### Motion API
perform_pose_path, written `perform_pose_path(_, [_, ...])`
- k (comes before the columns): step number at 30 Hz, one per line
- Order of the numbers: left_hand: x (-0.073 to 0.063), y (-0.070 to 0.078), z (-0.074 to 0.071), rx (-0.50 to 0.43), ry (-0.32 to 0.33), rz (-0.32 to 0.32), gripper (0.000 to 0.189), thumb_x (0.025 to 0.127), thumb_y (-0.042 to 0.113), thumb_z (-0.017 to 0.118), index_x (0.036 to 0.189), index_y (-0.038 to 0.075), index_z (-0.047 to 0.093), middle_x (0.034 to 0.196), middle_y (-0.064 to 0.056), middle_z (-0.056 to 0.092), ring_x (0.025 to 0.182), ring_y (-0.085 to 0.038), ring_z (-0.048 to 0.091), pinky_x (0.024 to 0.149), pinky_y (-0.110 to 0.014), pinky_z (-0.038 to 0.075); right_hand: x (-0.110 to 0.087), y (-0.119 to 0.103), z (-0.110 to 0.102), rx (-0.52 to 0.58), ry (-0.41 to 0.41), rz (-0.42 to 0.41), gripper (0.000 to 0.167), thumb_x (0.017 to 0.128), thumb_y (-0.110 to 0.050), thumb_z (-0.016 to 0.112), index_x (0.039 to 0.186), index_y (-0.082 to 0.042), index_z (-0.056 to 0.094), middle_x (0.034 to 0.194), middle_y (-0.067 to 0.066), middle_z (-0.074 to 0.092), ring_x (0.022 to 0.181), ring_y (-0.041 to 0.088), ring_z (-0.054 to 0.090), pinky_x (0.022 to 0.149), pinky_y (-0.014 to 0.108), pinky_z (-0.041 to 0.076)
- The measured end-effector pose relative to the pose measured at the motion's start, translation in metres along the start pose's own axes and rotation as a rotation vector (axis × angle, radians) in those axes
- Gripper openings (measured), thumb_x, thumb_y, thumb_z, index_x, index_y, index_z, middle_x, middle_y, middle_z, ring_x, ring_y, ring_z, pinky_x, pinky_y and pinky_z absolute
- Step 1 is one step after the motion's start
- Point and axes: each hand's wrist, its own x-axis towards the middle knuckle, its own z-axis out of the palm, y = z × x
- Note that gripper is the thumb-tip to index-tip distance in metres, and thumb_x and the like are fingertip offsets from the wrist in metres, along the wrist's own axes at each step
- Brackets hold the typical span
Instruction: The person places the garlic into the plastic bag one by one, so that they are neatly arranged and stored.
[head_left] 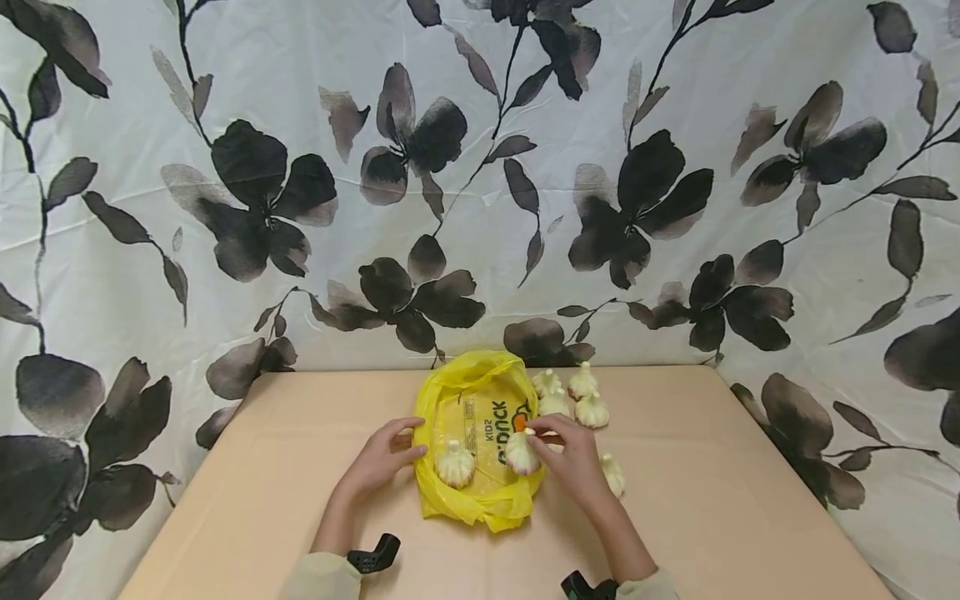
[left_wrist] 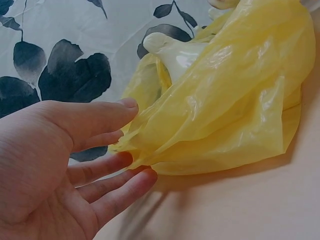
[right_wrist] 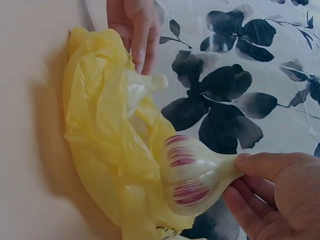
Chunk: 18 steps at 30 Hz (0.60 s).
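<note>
A yellow plastic bag (head_left: 476, 504) lies on the table with its mouth spread wide and printed letters showing inside. One garlic bulb (head_left: 455, 464) sits in its left part; in the left wrist view its pale neck (left_wrist: 162, 47) rises above the bag's rim. My left hand (head_left: 378, 458) holds the bag's left edge between thumb and fingers. With thumb and fingertips, my right hand (head_left: 576, 458) pinches a second garlic bulb (head_left: 521, 454) by its neck, over the bag's right side. Purple streaks mark this bulb's base (right_wrist: 187, 175) in the right wrist view.
Several garlic bulbs (head_left: 591, 411) stand in a cluster behind the bag's right side. Another bulb (head_left: 612, 475) lies right of my right wrist, partly hidden by it. The peach-coloured table (head_left: 720, 500) ends at a white cloth (head_left: 480, 208) with dark flowers.
</note>
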Motion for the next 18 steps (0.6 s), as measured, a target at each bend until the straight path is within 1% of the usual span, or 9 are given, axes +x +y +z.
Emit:
perform_pose_path(4, [-0.005, -0.002, -0.002, 0.006, 0.008, -0.013, 0.051, 0.087, 0.031, 0.072, 0.134, 0.021, 0.055, 0.145, -0.010, 0.048, 0.125, -0.034, 0.055, 0.101, -0.053, 0.047, 0.001, -0.001, 0.009, 0.010, -0.030, 0.008, 0.022, 0.081, 0.000, 0.074, 0.099, -0.012, 0.072, 0.098, 0.003, 0.072, 0.087, 0.021, 0.070, 0.074, 0.026, 0.059])
perform_pose_path(7, [-0.009, -0.001, -0.001, 0.017, 0.011, -0.026, 0.050, 0.087, 0.031, 0.072, 0.133, 0.022, 0.056, 0.143, -0.009, 0.050, 0.125, -0.034, 0.056, 0.101, -0.054, 0.046, 0.000, -0.001, 0.011, 0.034, -0.058, 0.011, 0.022, 0.082, -0.002, 0.074, 0.099, -0.014, 0.073, 0.099, 0.003, 0.072, 0.088, 0.021, 0.070, 0.075, 0.026, 0.059])
perform_pose_path(11, [-0.013, 0.003, 0.000, 0.024, 0.021, -0.032, 0.051, 0.087, 0.032, 0.072, 0.134, 0.023, 0.055, 0.143, -0.007, 0.051, 0.125, -0.033, 0.055, 0.101, -0.055, 0.046, -0.001, -0.004, 0.015, 0.025, -0.085, 0.025, 0.023, 0.082, -0.003, 0.074, 0.099, -0.019, 0.073, 0.098, 0.000, 0.071, 0.088, 0.018, 0.069, 0.076, 0.026, 0.059])
perform_pose_path(18, [-0.021, 0.007, 0.005, 0.031, 0.038, -0.036, 0.051, 0.087, 0.032, 0.072, 0.133, 0.021, 0.056, 0.141, -0.009, 0.052, 0.122, -0.033, 0.057, 0.099, -0.054, 0.048, -0.007, -0.005, 0.018, -0.002, -0.122, 0.044, 0.020, 0.082, -0.003, 0.075, 0.098, -0.014, 0.073, 0.094, -0.003, 0.070, 0.086, 0.014, 0.068, 0.074, 0.021, 0.057])
